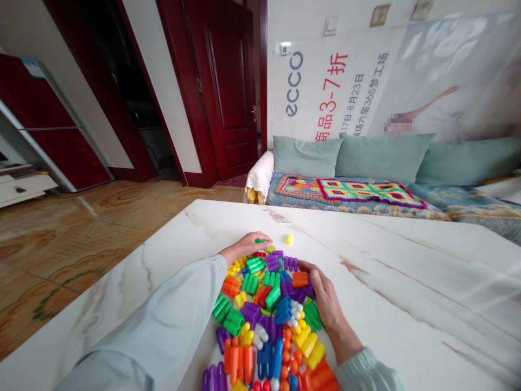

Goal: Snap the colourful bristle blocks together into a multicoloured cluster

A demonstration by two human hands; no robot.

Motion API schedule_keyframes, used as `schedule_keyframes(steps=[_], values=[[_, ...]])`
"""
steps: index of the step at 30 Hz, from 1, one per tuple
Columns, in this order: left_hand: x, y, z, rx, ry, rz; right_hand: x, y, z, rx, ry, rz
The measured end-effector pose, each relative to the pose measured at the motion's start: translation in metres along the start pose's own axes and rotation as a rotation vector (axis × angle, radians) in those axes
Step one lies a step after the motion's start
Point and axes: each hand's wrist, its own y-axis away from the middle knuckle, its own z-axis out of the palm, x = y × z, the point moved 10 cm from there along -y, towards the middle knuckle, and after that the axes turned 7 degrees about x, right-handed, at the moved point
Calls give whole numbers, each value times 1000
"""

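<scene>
A heap of colourful plastic toy blocks [250, 315], shaped like joined rounded tubes, lies on the white marble-patterned table [407, 304]. My left hand [247, 246] reaches across the heap's far left edge, its fingers stretched out. A small green block [259, 241] shows by those fingers, with a red block [259, 254] just below; whether the fingers touch either is unclear. Along the right side of the heap curves my right hand [325, 296], fingers apart, beside an orange block [300, 279] and a purple block [291, 263]. One yellow block [288, 239] lies alone beyond the heap.
Past the table's far edge stands a sofa [293, 201] with pale green cushions [307, 156] and a crocheted blanket [366, 191]. A dark red door [230, 92] is behind on the left. A red refrigerator [49, 125] stands at far left on the tiled floor [118, 217].
</scene>
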Motion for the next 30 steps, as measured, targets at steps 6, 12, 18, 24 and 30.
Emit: schedule_keyframes(steps=[6,12,18,24,30], values=[[24,-19,18,19,-79,35,-5,-1,-3,36,9,-22],[52,-37,63,-46,-109,152,-11,-3,-7,71,45,-115],[64,-19,64,-137,-63,200,-2,-4,-2,43,77,-121],[93,34,28,-84,-67,215,3,-4,7,-61,134,-86],[143,190,-30,148,-221,133,6,-5,7,-66,130,-53]])
